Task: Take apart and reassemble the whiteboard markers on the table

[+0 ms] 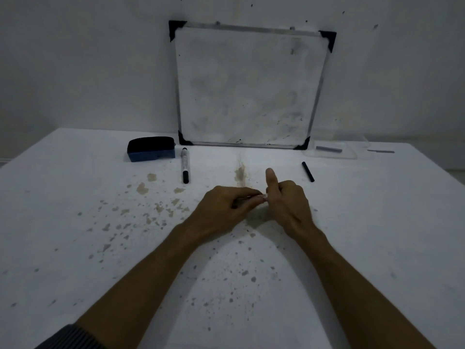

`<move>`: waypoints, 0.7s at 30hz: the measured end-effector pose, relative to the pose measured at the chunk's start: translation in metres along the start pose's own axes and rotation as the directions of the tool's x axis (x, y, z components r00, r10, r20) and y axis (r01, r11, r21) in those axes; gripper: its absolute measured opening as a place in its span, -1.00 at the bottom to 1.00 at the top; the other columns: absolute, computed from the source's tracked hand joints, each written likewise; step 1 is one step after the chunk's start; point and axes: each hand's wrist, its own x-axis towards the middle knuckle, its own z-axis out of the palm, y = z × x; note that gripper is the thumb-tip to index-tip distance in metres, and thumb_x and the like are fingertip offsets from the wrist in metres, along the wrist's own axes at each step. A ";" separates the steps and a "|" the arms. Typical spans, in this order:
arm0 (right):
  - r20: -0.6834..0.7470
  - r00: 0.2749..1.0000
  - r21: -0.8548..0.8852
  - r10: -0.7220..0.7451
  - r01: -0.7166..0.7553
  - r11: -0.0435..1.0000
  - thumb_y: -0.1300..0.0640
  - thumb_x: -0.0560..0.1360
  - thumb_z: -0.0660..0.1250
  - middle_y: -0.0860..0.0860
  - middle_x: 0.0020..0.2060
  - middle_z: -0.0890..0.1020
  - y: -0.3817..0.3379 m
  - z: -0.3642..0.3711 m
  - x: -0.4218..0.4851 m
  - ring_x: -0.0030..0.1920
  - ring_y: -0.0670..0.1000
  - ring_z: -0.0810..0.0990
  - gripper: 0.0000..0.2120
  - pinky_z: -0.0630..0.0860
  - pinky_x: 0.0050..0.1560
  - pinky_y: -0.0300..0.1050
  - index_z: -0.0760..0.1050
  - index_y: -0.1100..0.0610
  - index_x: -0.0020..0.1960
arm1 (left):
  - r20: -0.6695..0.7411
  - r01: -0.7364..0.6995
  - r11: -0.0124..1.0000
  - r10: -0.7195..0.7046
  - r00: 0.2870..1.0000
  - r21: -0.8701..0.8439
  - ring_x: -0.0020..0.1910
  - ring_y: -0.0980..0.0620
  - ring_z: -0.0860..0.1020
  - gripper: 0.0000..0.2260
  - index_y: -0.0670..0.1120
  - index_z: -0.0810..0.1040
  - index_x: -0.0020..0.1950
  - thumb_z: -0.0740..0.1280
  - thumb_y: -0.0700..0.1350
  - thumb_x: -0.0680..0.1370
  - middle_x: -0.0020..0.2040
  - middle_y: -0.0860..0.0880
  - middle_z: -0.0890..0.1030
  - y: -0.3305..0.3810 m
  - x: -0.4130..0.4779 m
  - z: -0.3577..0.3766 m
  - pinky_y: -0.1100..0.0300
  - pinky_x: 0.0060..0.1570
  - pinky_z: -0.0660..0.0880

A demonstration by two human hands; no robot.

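Observation:
Both hands meet over the middle of the white table (pixel 352 248) around one whiteboard marker (pixel 254 196), of which only a short pale stretch shows between them. My left hand (pixel 226 206) wraps the marker's left part. My right hand (pixel 286 197) grips its right end, thumb sticking up. A second marker (pixel 185 165), white with black cap, lies whole on the table to the far left of the hands. A loose black marker part (pixel 308 171), like a cap, lies to the far right.
A small whiteboard (pixel 249 86) leans on the wall at the table's back. A blue and black eraser (pixel 151 149) sits left of it. A clear tray (pixel 332 150) with a grey stick lies back right. Brown stains dot the table.

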 end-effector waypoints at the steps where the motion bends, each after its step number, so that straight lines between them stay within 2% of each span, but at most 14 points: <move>1: 0.001 0.999 -0.007 0.039 -0.039 0.999 -0.17 0.69 0.09 0.02 -0.52 0.43 0.001 0.000 0.003 -0.46 0.00 0.40 -0.38 0.37 -0.32 -0.11 0.34 0.12 -0.46 | -0.047 -0.043 0.999 0.044 0.998 0.026 -0.02 0.15 0.70 -0.64 0.05 0.67 0.30 0.30 0.19 0.62 0.11 0.06 0.76 -0.001 0.000 0.003 0.14 0.06 0.65; 4: 0.011 0.997 0.056 0.081 -0.081 0.995 0.03 0.67 0.15 0.03 -0.51 0.41 0.003 0.001 0.008 -0.46 0.01 0.37 -0.50 0.35 -0.31 -0.05 0.34 0.16 -0.43 | -0.103 -0.089 0.995 0.094 0.990 0.054 -0.19 0.14 0.65 -0.67 0.08 0.67 0.30 0.34 0.18 0.61 -0.06 0.06 0.75 -0.003 0.003 0.002 0.10 -0.13 0.61; 6: -0.058 0.994 0.076 -0.094 0.098 0.992 0.10 0.66 0.11 0.03 -0.57 0.38 0.005 0.001 0.004 -0.53 0.00 0.33 -0.49 0.30 -0.41 -0.08 0.33 0.18 -0.46 | -0.051 -0.039 0.997 0.036 0.998 -0.072 -0.14 0.15 0.68 -0.65 0.08 0.67 0.30 0.35 0.18 0.59 -0.01 0.11 0.76 0.002 0.001 0.000 0.17 -0.10 0.64; 8: -0.115 0.938 -0.008 -0.326 0.327 0.945 0.08 0.66 0.08 0.04 -0.63 0.41 0.008 -0.002 0.000 -0.62 0.02 0.34 -0.43 0.30 -0.53 -0.10 0.38 0.23 -0.50 | 0.121 0.143 0.952 -0.113 0.986 -0.270 -0.01 0.25 0.70 -0.67 0.09 0.67 0.27 0.36 0.17 0.57 0.08 0.21 0.72 0.008 0.002 -0.008 0.31 0.00 0.64; 9: -0.110 0.912 -0.029 -0.396 0.395 0.918 0.07 0.66 0.07 0.05 -0.63 0.44 0.009 -0.004 -0.002 -0.64 0.03 0.36 -0.41 0.33 -0.56 -0.09 0.42 0.24 -0.50 | 0.207 0.223 0.919 -0.161 0.965 -0.326 -0.04 0.29 0.69 -0.71 0.10 0.68 0.25 0.36 0.15 0.58 0.06 0.25 0.71 0.011 0.003 -0.013 0.35 -0.07 0.62; 11: -0.109 0.884 -0.042 -0.454 0.453 0.891 0.01 0.66 0.07 0.03 -0.63 0.48 0.007 -0.006 -0.003 -0.64 0.03 0.41 -0.40 0.38 -0.56 -0.09 0.44 0.20 -0.50 | 0.263 0.265 0.899 -0.177 0.948 -0.349 -0.24 0.33 0.67 -0.77 0.09 0.69 0.23 0.36 0.07 0.62 -0.11 0.29 0.71 0.013 0.004 -0.018 0.42 -0.28 0.54; 12: -0.108 0.897 -0.028 -0.429 0.429 0.903 -0.03 0.67 0.07 0.01 -0.63 0.46 0.004 -0.006 -0.003 -0.63 0.02 0.41 -0.39 0.37 -0.53 -0.11 0.41 0.15 -0.52 | 0.247 0.250 0.902 -0.168 0.954 -0.352 -0.32 0.30 0.66 -0.79 0.12 0.69 0.22 0.35 0.06 0.63 -0.19 0.25 0.71 0.014 0.003 -0.019 0.40 -0.35 0.52; 13: -0.091 0.923 -0.009 -0.373 0.373 0.928 -0.08 0.69 0.07 -0.03 -0.64 0.42 0.000 -0.006 -0.003 -0.61 0.00 0.39 -0.37 0.33 -0.50 -0.14 0.35 0.09 -0.53 | 0.212 0.228 0.906 -0.160 0.964 -0.357 -0.31 0.24 0.68 -0.81 0.18 0.69 0.20 0.35 0.08 0.63 -0.18 0.16 0.75 0.015 0.002 -0.018 0.33 -0.33 0.57; 15: -0.048 0.978 0.033 -0.203 0.204 0.978 -0.14 0.70 0.07 -0.04 -0.61 0.36 -0.003 -0.003 -0.003 -0.56 -0.03 0.34 -0.35 0.29 -0.42 -0.16 0.27 0.07 -0.53 | 0.115 0.176 0.917 -0.144 0.983 -0.358 -0.05 0.19 0.72 -0.80 0.21 0.67 0.21 0.37 0.11 0.61 0.06 0.04 0.78 0.011 0.000 -0.012 0.19 0.03 0.67; 16: -0.020 0.994 0.047 -0.105 0.106 0.993 -0.16 0.69 0.07 -0.02 -0.58 0.37 -0.004 -0.003 -0.003 -0.52 -0.02 0.34 -0.36 0.30 -0.39 -0.15 0.28 0.10 -0.51 | 0.068 0.142 0.937 -0.126 0.990 -0.320 0.02 0.21 0.71 -0.76 0.17 0.67 0.24 0.38 0.12 0.60 0.11 0.06 0.76 0.008 -0.001 -0.008 0.21 0.10 0.65; 17: 0.011 1.000 0.045 -0.017 0.017 0.999 -0.17 0.69 0.08 0.01 -0.55 0.39 -0.004 -0.004 -0.001 -0.49 -0.01 0.36 -0.36 0.32 -0.36 -0.13 0.30 0.12 -0.48 | 0.011 0.079 0.971 -0.078 0.997 -0.224 -0.04 0.21 0.71 -0.72 0.13 0.67 0.27 0.37 0.15 0.60 0.04 0.09 0.77 0.003 0.000 -0.004 0.23 0.03 0.65; 18: 0.041 0.998 0.034 0.053 -0.054 0.998 -0.16 0.69 0.09 0.02 -0.52 0.42 -0.004 -0.004 0.001 -0.46 -0.01 0.38 -0.38 0.33 -0.33 -0.12 0.32 0.13 -0.46 | -0.041 0.011 0.996 -0.014 0.999 -0.090 -0.19 0.18 0.67 -0.68 0.12 0.66 0.29 0.34 0.19 0.60 -0.10 0.12 0.75 -0.003 0.001 -0.001 0.23 -0.12 0.63; 19: 0.061 0.993 0.026 0.102 -0.104 0.994 -0.13 0.69 0.10 0.03 -0.49 0.44 -0.003 -0.004 0.004 -0.44 0.00 0.39 -0.41 0.33 -0.31 -0.11 0.35 0.14 -0.44 | -0.084 -0.057 0.997 0.061 0.995 0.042 -0.32 0.16 0.57 -0.65 0.12 0.66 0.30 0.30 0.22 0.61 -0.23 0.15 0.67 -0.003 0.002 0.000 0.23 -0.26 0.56; 21: 0.073 0.987 0.033 0.144 -0.146 0.989 -0.03 0.68 0.12 0.05 -0.46 0.45 -0.002 -0.003 0.008 -0.42 0.01 0.39 -0.48 0.31 -0.32 -0.10 0.35 0.15 -0.41 | -0.149 -0.150 0.957 0.191 0.970 0.247 -0.39 0.17 0.41 -0.64 0.11 0.66 0.30 0.27 0.22 0.62 -0.30 0.19 0.49 -0.006 0.002 0.001 0.30 -0.34 0.41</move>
